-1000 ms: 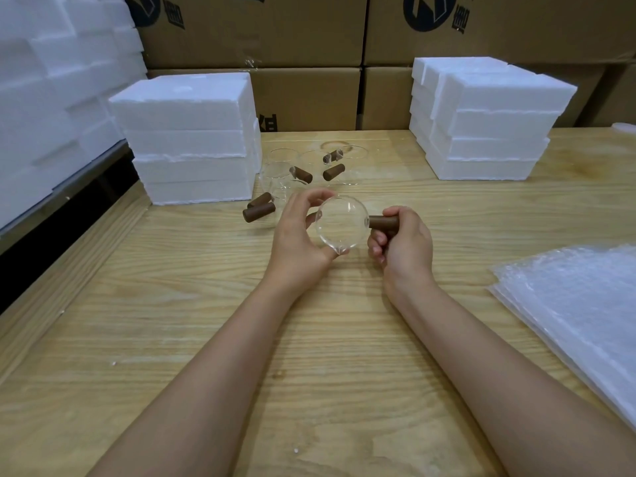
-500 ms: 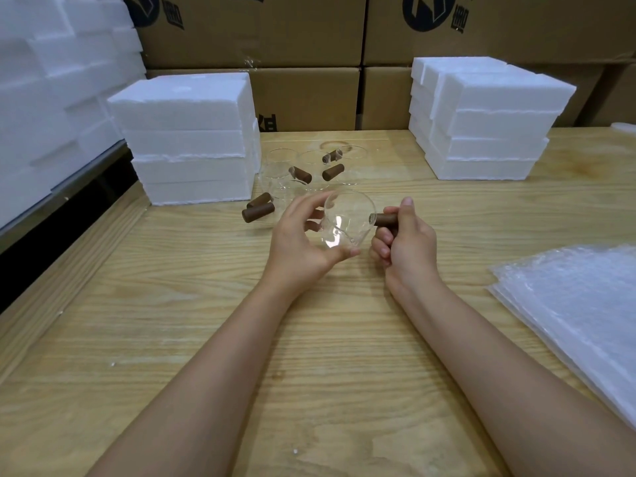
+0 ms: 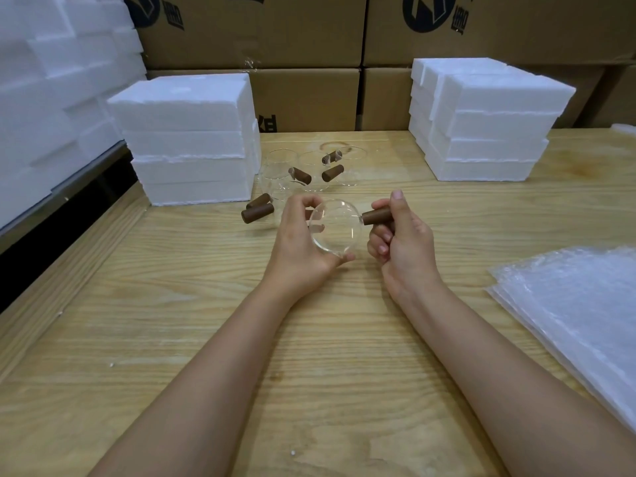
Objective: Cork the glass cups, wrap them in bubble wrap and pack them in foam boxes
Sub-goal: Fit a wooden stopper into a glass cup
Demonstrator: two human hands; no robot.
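left hand [image 3: 303,249] clasps a round clear glass cup [image 3: 335,228], freshly turned to meet the brown cylindrical cork [image 3: 377,215] the right hand [image 3: 406,242] grips; corking looks imminent.

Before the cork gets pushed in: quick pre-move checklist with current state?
1. Cup secured: ok. The left-hand grip curls round the glass cup.
2. Cork in hand: ok. The right-hand grip pinches the brown cork.
3. Cork seated in the cup's opening: cannot tell. Its tip meets the cup's right side, but the clear glass hides the fit.
4. Wrap within reach: ok. The bubble wrap sheets lie at the right.
5. Box set out for packing: not ok. The foam boxes sit stacked at the back, none by the hands.
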